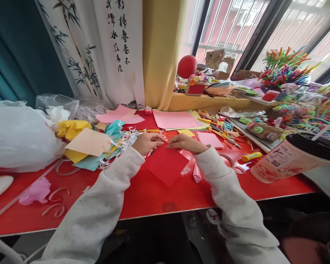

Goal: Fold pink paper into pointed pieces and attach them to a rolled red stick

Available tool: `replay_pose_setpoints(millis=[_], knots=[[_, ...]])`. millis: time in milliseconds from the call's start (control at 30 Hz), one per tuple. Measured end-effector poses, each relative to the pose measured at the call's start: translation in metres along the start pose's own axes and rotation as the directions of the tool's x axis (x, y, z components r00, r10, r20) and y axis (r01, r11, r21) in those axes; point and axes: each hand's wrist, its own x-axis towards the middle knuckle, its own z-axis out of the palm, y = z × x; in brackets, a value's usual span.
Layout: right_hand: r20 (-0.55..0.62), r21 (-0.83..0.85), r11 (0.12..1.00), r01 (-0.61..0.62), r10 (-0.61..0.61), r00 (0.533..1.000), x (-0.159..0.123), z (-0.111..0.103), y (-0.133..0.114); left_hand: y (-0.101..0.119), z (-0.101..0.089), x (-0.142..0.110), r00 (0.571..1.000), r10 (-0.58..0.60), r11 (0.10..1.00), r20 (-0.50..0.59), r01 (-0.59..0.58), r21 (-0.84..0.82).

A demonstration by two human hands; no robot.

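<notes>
A square of red paper (167,165) is turned with one corner toward me and its far corner between my hands. My left hand (147,143) pinches that far corner from the left, fingers closed. From the right, my right hand (187,143) pinches the paper near the same corner. Just right of the sheet, a folded pink paper piece (197,172) lies on the red table (145,203). Behind my right hand are a stack of pink paper squares (209,140) and a small yellow paper (186,132).
At left sit a white plastic bag (22,135), crumpled paper and white shreds. Large pink sheets (176,119) lie at the back. On the right stand a drink cup (294,157), a yellow glue stick (251,157) and scattered scissors (228,136). A crowded windowsill lies beyond.
</notes>
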Motion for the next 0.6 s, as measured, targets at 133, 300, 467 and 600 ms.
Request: replay_pose_setpoints(millis=[133, 300, 467, 600], knots=[[0.052, -0.088, 0.996, -0.001, 0.006, 0.999, -0.0023, -0.0017, 0.0014, -0.0012, 0.0047, -0.0005, 0.996, -0.033, 0.999, 0.079, 0.036, -0.034], [0.090, -0.114, 0.993, -0.002, 0.012, 0.996, -0.0057, -0.0015, -0.0011, -0.0044, 0.0070, -0.0002, 0.985, -0.046, 0.999, 0.165, 0.049, -0.014], [0.126, -0.111, 0.993, 0.033, -0.019, 0.992, -0.0082, -0.0007, -0.0040, -0.0028, 0.0057, -0.0035, 0.975, -0.073, 0.996, 0.208, 0.063, 0.056], [0.170, -0.142, 0.989, 0.028, -0.004, 0.986, -0.0090, 0.0016, -0.0035, -0.0035, 0.0032, -0.0061, 0.954, -0.072, 0.996, 0.291, 0.051, 0.079]])
